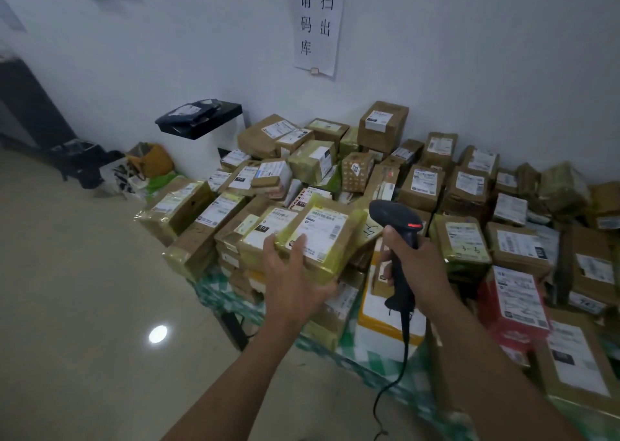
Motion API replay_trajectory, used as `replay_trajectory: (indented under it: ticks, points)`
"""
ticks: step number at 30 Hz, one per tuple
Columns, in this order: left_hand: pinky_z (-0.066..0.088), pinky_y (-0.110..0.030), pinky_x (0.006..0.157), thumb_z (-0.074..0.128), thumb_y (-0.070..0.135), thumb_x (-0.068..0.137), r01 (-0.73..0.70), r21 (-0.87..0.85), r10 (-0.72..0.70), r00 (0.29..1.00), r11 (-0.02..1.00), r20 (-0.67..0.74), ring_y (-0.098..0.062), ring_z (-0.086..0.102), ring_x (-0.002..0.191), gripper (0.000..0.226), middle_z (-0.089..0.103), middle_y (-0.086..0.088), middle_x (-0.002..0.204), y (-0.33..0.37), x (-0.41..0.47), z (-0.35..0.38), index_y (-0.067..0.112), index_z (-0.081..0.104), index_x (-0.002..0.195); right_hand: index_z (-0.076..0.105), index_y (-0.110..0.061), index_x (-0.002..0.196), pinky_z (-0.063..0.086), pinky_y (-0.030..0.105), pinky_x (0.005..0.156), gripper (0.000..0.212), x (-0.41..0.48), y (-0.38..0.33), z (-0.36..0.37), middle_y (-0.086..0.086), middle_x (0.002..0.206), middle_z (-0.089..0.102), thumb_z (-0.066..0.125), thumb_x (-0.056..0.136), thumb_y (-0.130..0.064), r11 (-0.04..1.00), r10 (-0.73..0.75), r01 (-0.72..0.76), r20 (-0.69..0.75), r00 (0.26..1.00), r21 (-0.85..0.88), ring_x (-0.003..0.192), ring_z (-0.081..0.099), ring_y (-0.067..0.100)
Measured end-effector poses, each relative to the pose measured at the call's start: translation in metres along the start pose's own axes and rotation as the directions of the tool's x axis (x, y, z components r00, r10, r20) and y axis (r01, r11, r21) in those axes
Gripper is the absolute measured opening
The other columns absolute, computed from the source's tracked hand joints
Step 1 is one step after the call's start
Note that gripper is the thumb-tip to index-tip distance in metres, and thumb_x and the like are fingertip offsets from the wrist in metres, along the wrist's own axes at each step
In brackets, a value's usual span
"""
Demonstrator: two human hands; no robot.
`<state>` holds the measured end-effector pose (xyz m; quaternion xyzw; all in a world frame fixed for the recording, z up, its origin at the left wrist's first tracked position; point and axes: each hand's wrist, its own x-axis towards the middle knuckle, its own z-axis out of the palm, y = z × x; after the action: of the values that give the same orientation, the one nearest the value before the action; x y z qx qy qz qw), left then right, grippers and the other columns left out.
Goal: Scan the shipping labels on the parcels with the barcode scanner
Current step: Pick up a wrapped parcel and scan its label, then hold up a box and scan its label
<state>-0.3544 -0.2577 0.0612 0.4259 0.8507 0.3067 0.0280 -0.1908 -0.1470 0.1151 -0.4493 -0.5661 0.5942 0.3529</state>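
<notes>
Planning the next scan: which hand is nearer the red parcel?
Right. The right hand, gripping the barcode scanner, is just left of the red parcel. The left hand holds a yellow-taped parcel farther left.

Two bare arms, extended forward, both hands occupied.
Left arm: reaching up from lower centre, wrist straight; left hand (295, 273) back-up, thumb and forefinger spread on top of parcel (322, 236), remaining fingers curled under its near edge. Right arm: angled in from lower right; right hand (414, 259) wrapped round handle of scanner (396, 214), forefinger raised at front of grip.
</notes>
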Motion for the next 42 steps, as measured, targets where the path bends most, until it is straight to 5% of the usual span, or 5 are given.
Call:
replay_trajectory:
  ticks: [8, 14, 20, 28, 42]
  points:
    - [0.045, -0.045, 0.105, 0.079, 0.059, 0.062, 0.068, 0.020, -0.070, 0.989, 0.997, 0.128, -0.039, 0.017, 0.143, 0.097, -0.003, -0.008, 0.155, -0.037, -0.052, 0.046, 0.029, 0.039, 0.145, 0.063, 0.004, 0.085, 0.047, 0.031, 0.046, 0.042, -0.013, 0.013, -0.011, 0.027, 0.079, 0.066, 0.066, 0.092, -0.037, 0.998, 0.056, -0.056, 0.009, 0.998, 0.003, 0.044, 0.052, 0.023]
    - [0.037, -0.047, 0.107, 0.088, 0.055, 0.055, 0.051, 0.025, -0.054, 0.983, 0.998, 0.176, -0.044, 0.022, 0.137, 0.102, 0.013, -0.026, 0.149, -0.033, -0.041, 0.071, 0.018, 0.046, 0.141, 0.062, 0.008, 0.094, 0.044, 0.028, 0.041, 0.043, -0.013, 0.021, -0.031, 0.003, 0.056, 0.065, 0.066, 0.092, -0.035, 0.994, 0.077, -0.079, -0.021, 0.997, -0.075, 0.038, 0.051, 0.016]
    - [0.043, -0.060, 0.100, 0.046, 0.078, 0.070, -0.033, 0.142, 0.022, 0.997, 0.989, 0.080, -0.047, 0.049, 0.122, 0.080, 0.054, -0.030, 0.126, -0.033, -0.022, 0.071, 0.013, 0.067, 0.112, 0.062, -0.003, 0.088, 0.047, 0.032, 0.046, 0.032, 0.000, 0.012, -0.040, 0.013, 0.074, 0.068, 0.067, 0.092, -0.035, 0.997, 0.057, -0.060, -0.056, 0.997, -0.054, 0.044, 0.054, 0.018]
    - [0.037, -0.039, 0.111, 0.060, 0.040, 0.093, -0.163, -0.060, 0.173, 0.957, 0.985, 0.234, -0.023, 0.036, 0.135, 0.057, 0.038, -0.007, 0.148, 0.002, 0.102, 0.070, 0.020, 0.041, 0.143, 0.062, -0.010, 0.087, 0.047, 0.034, 0.049, 0.026, 0.042, -0.008, -0.029, 0.014, 0.075, 0.067, 0.068, 0.091, -0.034, 0.998, 0.068, -0.069, -0.113, 0.991, -0.006, 0.050, 0.055, 0.021]
    - [0.042, -0.040, 0.106, 0.085, 0.048, 0.067, -0.327, -0.023, 0.209, 0.545, 0.945, 0.812, -0.025, 0.049, 0.130, 0.101, 0.048, -0.003, 0.143, 0.023, 0.269, 0.159, 0.021, 0.029, 0.147, 0.064, -0.007, 0.089, 0.053, 0.031, 0.047, 0.030, 0.119, -0.002, -0.007, 0.013, 0.080, 0.073, 0.068, 0.089, -0.037, 0.956, 0.294, -0.283, -0.291, 0.910, 0.080, 0.049, 0.059, 0.023]
